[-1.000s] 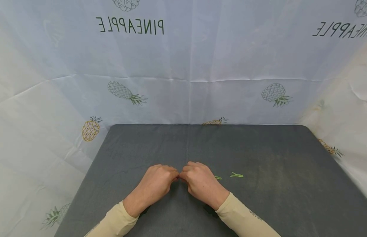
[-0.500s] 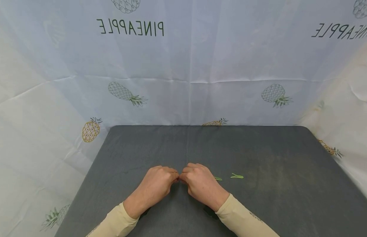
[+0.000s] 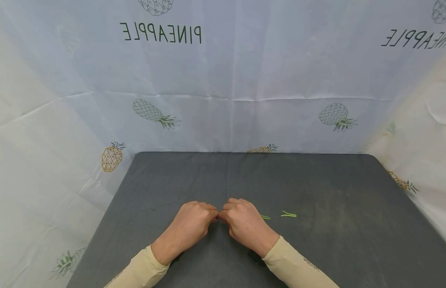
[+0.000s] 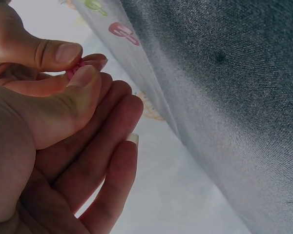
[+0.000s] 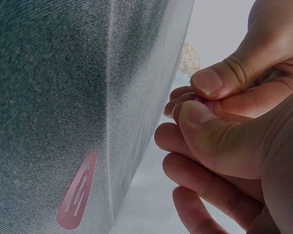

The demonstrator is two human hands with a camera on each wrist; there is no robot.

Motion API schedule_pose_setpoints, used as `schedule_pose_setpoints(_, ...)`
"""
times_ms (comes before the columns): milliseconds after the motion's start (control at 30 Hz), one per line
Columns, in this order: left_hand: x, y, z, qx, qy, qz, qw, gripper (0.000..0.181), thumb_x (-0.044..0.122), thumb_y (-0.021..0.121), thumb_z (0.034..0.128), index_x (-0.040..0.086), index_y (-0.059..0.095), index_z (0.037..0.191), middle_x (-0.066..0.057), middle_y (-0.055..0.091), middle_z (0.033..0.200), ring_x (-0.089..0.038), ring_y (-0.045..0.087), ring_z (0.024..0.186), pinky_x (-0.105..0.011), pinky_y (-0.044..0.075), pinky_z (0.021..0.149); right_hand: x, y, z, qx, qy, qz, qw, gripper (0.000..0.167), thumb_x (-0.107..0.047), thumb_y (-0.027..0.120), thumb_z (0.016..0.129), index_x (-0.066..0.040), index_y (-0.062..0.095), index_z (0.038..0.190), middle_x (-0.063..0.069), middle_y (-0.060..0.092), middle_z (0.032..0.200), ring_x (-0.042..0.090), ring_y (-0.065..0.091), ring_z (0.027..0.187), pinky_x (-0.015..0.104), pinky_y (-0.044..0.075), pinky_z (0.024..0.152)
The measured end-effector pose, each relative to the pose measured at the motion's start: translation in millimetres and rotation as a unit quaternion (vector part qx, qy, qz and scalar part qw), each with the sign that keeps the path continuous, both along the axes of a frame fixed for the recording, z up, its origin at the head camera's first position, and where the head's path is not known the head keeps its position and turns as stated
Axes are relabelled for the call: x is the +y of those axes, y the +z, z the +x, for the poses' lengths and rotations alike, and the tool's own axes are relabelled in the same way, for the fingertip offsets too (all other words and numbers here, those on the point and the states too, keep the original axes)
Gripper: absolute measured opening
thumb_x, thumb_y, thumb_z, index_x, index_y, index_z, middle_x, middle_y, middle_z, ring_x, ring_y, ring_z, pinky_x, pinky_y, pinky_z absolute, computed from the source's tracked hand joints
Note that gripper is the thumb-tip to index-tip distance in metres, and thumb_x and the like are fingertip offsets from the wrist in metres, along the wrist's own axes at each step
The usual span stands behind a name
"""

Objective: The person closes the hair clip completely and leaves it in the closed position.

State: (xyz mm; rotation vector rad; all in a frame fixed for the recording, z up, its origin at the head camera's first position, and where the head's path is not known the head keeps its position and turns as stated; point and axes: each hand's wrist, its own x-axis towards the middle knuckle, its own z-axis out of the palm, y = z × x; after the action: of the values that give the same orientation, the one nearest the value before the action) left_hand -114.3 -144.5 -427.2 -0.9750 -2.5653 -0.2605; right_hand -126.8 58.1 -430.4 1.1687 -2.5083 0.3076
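Both hands meet above the table in the head view, the left hand and the right hand touching at the fingertips. Between thumbs and index fingers they pinch what looks like a pink hair clip; only a sliver shows, the rest covered by the fingers. In the right wrist view a pink snap hair clip lies on the table. Two green hair clips lie right of the right hand, one partly hidden by it. The left wrist view shows a reddish clip and a green clip farther off.
A dark grey cloth-covered table spreads under the hands. White curtains printed with pineapples stand behind it and along both sides. Black wrist gear shows under the right forearm.
The hands stay together in nearly the same place, and the clips on the table have not moved. Only the head view shifts very slightly.
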Motion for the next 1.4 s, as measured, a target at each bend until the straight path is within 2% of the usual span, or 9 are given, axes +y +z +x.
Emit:
schedule_pose_setpoints(133,0.0,0.1,0.1,-0.006,-0.001,0.001,1.0000,0.016,0.014,0.089,0.0861,0.021,0.077,0.078,0.010,0.077,0.081,-0.006,0.060,0.061,-0.022,0.043,0.058,0.3,0.1,0.5,-0.002,-0.001,0.004,1.0000,0.018,-0.014,0.083,0.093,-0.024,0.079,0.079,-0.008,0.059,0.067,0.009,0.049,0.065,0.024,0.044,0.063)
schedule_pose_setpoints(433,0.7,-0.5,0.0,0.001,-0.004,0.006,1.0000,0.017,0.013,0.090,0.0846,0.021,0.077,0.076,0.011,0.078,0.081,-0.006,0.064,0.064,-0.023,0.045,0.058,0.4,-0.4,0.4,0.002,0.001,0.005,1.0000,0.018,-0.014,0.083,0.093,-0.023,0.079,0.078,-0.008,0.058,0.066,0.009,0.046,0.064,0.023,0.043,0.062)
schedule_pose_setpoints(667,1.5,0.4,0.4,-0.009,-0.005,0.002,0.9999,0.028,0.013,0.089,0.0852,0.021,0.069,0.068,0.011,0.067,0.068,-0.001,0.040,0.055,-0.020,0.031,0.056,0.8,-0.8,1.0,-0.001,0.005,0.002,1.0000,0.020,-0.012,0.084,0.092,-0.023,0.078,0.076,-0.008,0.059,0.066,0.009,0.047,0.064,0.023,0.044,0.063)
schedule_pose_setpoints(733,1.4,0.5,0.6,-0.009,-0.005,0.001,0.9999,0.029,0.014,0.089,0.0853,0.021,0.068,0.067,0.011,0.065,0.066,-0.001,0.037,0.055,-0.020,0.028,0.056,0.9,-0.5,1.0,0.001,0.005,0.003,1.0000,0.020,-0.011,0.084,0.092,-0.022,0.078,0.077,-0.008,0.060,0.067,0.009,0.047,0.064,0.023,0.044,0.063)
schedule_pose_setpoints(833,1.0,0.2,0.5,-0.009,-0.003,-0.002,0.9999,0.028,0.014,0.089,0.0860,0.021,0.068,0.068,0.011,0.065,0.067,-0.001,0.040,0.054,-0.020,0.030,0.056,0.9,-0.3,0.7,0.000,0.005,0.005,1.0000,0.019,-0.012,0.083,0.092,-0.023,0.078,0.077,-0.008,0.059,0.066,0.009,0.046,0.064,0.023,0.044,0.063)
schedule_pose_setpoints(967,0.0,0.1,0.5,-0.008,-0.001,-0.003,1.0000,0.023,0.015,0.090,0.0857,0.021,0.073,0.072,0.011,0.071,0.073,-0.003,0.053,0.057,-0.021,0.038,0.056,0.7,0.0,0.3,-0.004,0.006,0.006,1.0000,0.019,-0.011,0.083,0.093,-0.022,0.079,0.078,-0.008,0.057,0.066,0.009,0.044,0.063,0.024,0.043,0.063)
schedule_pose_setpoints(1033,-0.2,0.1,0.7,-0.008,-0.002,0.000,1.0000,0.022,0.015,0.090,0.0858,0.021,0.074,0.073,0.011,0.073,0.075,-0.003,0.055,0.058,-0.021,0.040,0.056,0.6,-0.2,0.1,-0.005,0.008,0.006,0.9999,0.019,-0.010,0.082,0.093,-0.022,0.079,0.079,-0.008,0.057,0.066,0.009,0.045,0.063,0.024,0.043,0.063)
schedule_pose_setpoints(1233,0.8,0.8,1.1,-0.018,-0.004,0.009,0.9998,0.029,0.014,0.088,0.0881,0.021,0.068,0.067,0.010,0.065,0.066,0.001,0.039,0.055,-0.019,0.033,0.056,-0.2,-0.9,-0.1,-0.003,0.010,0.000,0.9999,0.022,-0.010,0.081,0.094,-0.022,0.077,0.076,-0.008,0.060,0.067,0.009,0.050,0.065,0.025,0.046,0.064)
schedule_pose_setpoints(1400,1.0,0.4,1.6,-0.020,-0.002,0.007,0.9998,0.032,0.015,0.088,0.0886,0.022,0.066,0.066,0.010,0.061,0.063,0.001,0.035,0.054,-0.019,0.030,0.056,-0.1,-1.4,0.4,-0.004,0.011,0.000,0.9999,0.023,-0.010,0.081,0.094,-0.023,0.077,0.075,-0.008,0.058,0.066,0.009,0.048,0.064,0.025,0.045,0.063)
